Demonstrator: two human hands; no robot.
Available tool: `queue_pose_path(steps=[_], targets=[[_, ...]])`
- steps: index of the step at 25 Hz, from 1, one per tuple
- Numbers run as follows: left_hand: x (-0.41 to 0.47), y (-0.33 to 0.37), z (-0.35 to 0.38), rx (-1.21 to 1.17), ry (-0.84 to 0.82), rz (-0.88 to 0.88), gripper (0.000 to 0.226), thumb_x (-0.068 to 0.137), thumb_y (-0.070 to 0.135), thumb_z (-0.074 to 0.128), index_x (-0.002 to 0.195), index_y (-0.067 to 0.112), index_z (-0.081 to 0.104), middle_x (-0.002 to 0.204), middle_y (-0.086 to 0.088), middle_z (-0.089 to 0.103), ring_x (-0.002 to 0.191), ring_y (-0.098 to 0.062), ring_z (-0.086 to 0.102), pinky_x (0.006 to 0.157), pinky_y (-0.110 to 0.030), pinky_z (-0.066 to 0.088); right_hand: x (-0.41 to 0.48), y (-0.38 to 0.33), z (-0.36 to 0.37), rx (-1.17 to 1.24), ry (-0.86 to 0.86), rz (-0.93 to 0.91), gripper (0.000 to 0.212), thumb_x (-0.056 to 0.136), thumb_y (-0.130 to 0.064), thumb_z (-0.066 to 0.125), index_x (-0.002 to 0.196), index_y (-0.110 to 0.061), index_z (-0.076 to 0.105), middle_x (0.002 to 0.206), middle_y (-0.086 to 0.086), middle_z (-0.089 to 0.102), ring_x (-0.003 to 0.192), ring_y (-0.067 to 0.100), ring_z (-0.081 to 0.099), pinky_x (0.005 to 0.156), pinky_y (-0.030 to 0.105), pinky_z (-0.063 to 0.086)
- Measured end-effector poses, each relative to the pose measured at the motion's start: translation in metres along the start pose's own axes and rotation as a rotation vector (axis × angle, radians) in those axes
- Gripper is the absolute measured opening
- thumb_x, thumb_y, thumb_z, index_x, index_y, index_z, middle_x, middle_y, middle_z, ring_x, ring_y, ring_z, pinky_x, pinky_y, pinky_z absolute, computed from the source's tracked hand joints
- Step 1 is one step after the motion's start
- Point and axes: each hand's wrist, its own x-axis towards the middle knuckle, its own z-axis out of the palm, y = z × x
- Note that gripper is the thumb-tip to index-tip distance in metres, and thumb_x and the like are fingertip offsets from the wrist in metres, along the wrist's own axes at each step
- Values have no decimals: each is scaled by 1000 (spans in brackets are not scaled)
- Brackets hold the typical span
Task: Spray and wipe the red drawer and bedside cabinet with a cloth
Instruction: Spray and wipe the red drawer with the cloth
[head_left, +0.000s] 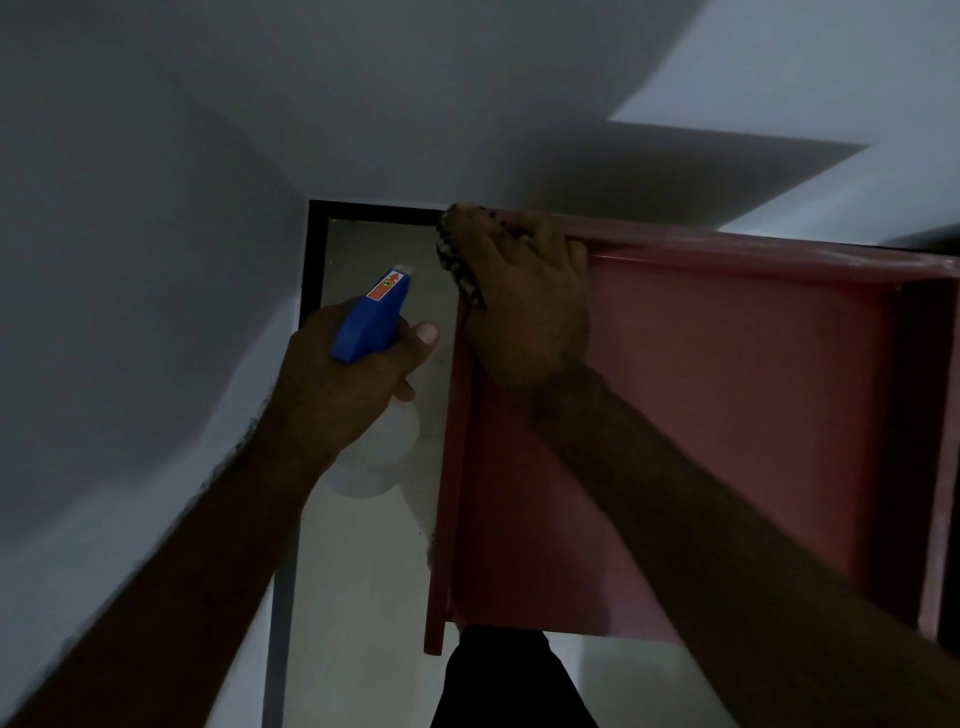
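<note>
The red bedside cabinet (727, 395) fills the right half of the head view, seen from above. My right hand (524, 301) presses a patterned cloth (457, 254) against the cabinet's far left corner, fingers curled over it. My left hand (348, 384) grips a spray bottle (374, 322) with a blue head and a clear body, held upright over the floor just left of the cabinet. The nozzle points away from me. I cannot make out a separate drawer.
A white wall (130, 260) runs along the left, close to the cabinet. A narrow strip of grey floor (363, 571) with a black skirting edge (311, 249) lies between wall and cabinet. My dark trouser leg (504, 680) shows at the bottom.
</note>
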Motion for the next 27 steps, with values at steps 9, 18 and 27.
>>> queue_pose_path(steps=[9, 18, 27], targets=[[1, 8, 1, -16, -25, 7, 24, 90, 35, 70, 83, 13, 63, 73, -13, 69, 56, 0, 65, 51, -4, 44, -14, 7, -11, 93, 61, 331, 64, 87, -21, 54, 151, -19, 53, 151, -1, 58, 129, 36, 51, 93, 42, 37], [-4, 14, -4, 10, -26, 25, 29, 92, 31, 70, 89, 3, 66, 72, -13, 69, 55, 1, 65, 52, -4, 45, -18, 23, -14, 24, 27, 335, 63, 93, -28, 54, 155, -25, 49, 158, -9, 49, 132, 30, 48, 97, 42, 37], [-14, 25, -4, 0, -82, 81, 30, 87, 38, 70, 83, 9, 64, 69, -11, 68, 56, -1, 66, 53, -5, 45, -14, 9, 0, 19, 3, 260, 72, 86, -18, 68, 155, -21, 47, 159, -5, 48, 130, 32, 47, 94, 43, 37]])
